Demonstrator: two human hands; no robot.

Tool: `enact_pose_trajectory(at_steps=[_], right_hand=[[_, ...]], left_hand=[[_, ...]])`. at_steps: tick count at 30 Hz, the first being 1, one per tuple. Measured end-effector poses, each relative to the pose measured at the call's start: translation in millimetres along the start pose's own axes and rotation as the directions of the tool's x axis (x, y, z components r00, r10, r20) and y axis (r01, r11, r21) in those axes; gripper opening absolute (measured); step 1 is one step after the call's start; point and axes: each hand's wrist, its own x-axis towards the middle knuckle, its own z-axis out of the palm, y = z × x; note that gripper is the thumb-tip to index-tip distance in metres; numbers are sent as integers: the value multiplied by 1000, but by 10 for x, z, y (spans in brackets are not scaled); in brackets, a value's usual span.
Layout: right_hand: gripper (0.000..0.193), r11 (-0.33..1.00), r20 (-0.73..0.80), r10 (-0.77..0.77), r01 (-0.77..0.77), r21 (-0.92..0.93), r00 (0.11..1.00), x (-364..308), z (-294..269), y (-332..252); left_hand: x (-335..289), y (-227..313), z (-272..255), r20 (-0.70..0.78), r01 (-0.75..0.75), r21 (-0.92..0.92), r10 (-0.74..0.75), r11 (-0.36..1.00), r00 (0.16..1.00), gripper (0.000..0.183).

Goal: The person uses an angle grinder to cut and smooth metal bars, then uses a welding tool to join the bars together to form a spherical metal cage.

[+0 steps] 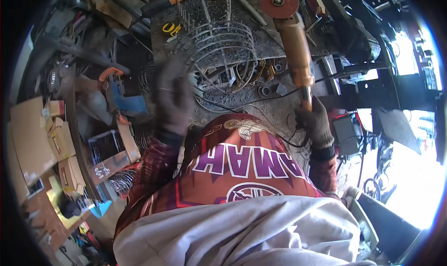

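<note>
gripping orange angle grinder (293, 42) by rear handle, right hand (316, 121) closed around it; heavy, stiff. left hand (171, 96) blurred, fingers half-spread near springy wire cage (223, 44) at worktop (279, 42) front edge.

— The left hand (171, 98) is motion-blurred just below the wire cage (222, 44) — its fingers cannot be made out.

— And the right hand (316, 122), right of the cage, covers the grinder's (292, 37) handle end.
</note>
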Motion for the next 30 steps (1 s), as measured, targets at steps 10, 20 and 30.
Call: enact_pose_trajectory(at_steps=[10,20,30], right_hand=[[72,682,-532,-553,-19,-731,641,-1568,1763,595],[53,888,-14,460,-460,14,888,-1910,1965,-29],[51,887,-105,276,-295,-354,955,-1859,2386,-35]], left_hand=[[-440,773,65,810,753,-568,67,332,582,62],[-968,316,-216,914,951,-231,290,-207,285,51],[-1544,-28,-299,959,919,-165,159,-359,235,62]])
